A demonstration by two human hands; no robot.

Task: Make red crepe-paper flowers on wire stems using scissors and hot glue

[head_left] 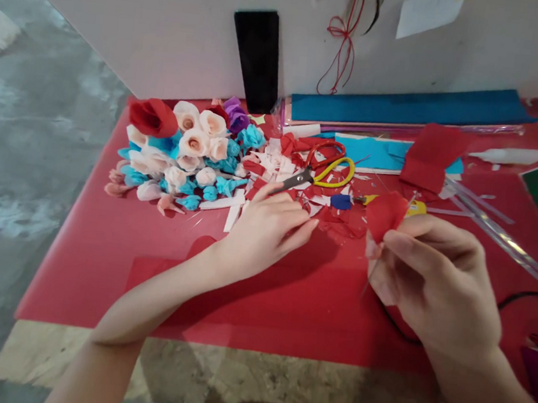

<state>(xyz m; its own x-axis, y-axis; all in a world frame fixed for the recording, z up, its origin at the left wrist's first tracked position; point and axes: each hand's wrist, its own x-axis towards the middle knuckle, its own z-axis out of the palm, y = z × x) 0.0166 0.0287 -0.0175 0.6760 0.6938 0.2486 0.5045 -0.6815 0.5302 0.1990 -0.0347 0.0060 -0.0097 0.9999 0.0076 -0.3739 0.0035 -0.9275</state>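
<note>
Between the thumb and fingers of my right hand point(438, 277) is a small red crepe paper flower point(385, 215), with a thin stem or wire below it. My left hand point(271, 227) reaches over the table, palm down and fingers stretched out, at the near edge of a pile of red and white paper scraps point(273, 160). Its fingertips are close to the blades of scissors point(332, 173) with red and yellow handles, which lie on the scraps. Whether they touch the blades I cannot tell. Behind my right hand lies a red paper piece point(432, 158).
Many finished paper flowers point(193, 142) crowd the table's left side. A black phone point(257, 59) leans on the white wall. Folded blue paper point(404, 107) lies along the back. A yellow-and-blue tool point(341, 201), clear sticks point(501, 232) and a white bottle point(509, 155) are to the right.
</note>
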